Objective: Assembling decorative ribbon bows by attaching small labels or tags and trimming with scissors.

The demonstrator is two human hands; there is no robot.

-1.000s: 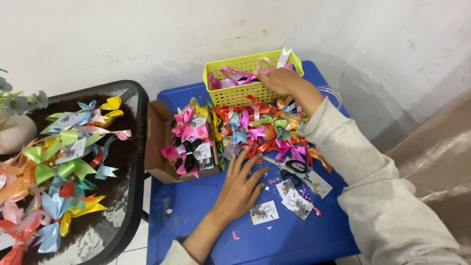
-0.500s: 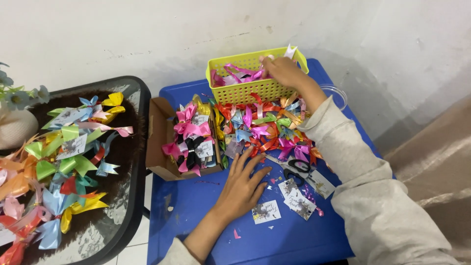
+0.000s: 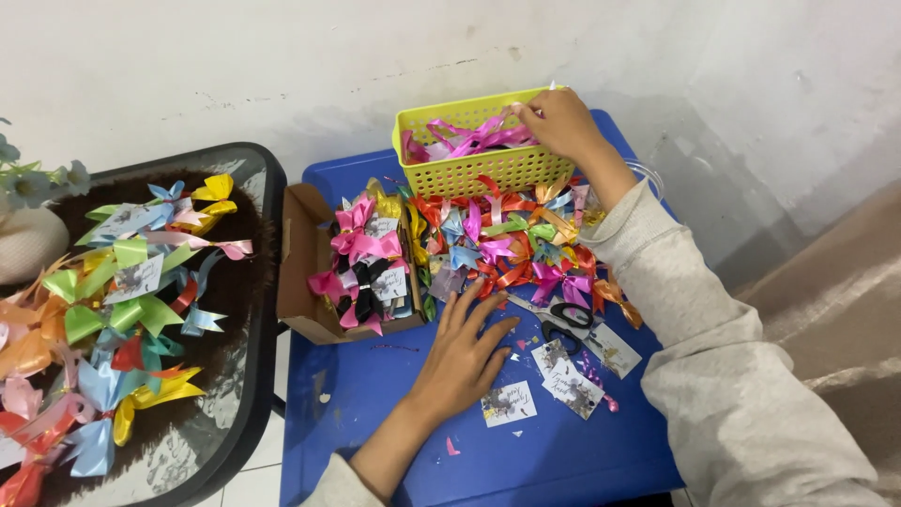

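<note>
Right hand [image 3: 561,122]: at 12 o'clock, fingers curled over the yellow basket [image 3: 469,169] rim, perhaps pinching something small.
Left hand [image 3: 462,361]: fingers spread flat on the blue table [image 3: 375,413], at 6 o'clock from the ribbon bows [image 3: 507,244].

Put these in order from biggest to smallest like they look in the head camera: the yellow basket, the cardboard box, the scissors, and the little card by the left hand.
1. cardboard box and yellow basket: look about alike, so no ranking between them
2. scissors
3. little card, beside the left hand

Cardboard box [image 3: 298,282], scissors [image 3: 563,317], black side table [image 3: 253,310], white flowers [image 3: 38,183].
</note>
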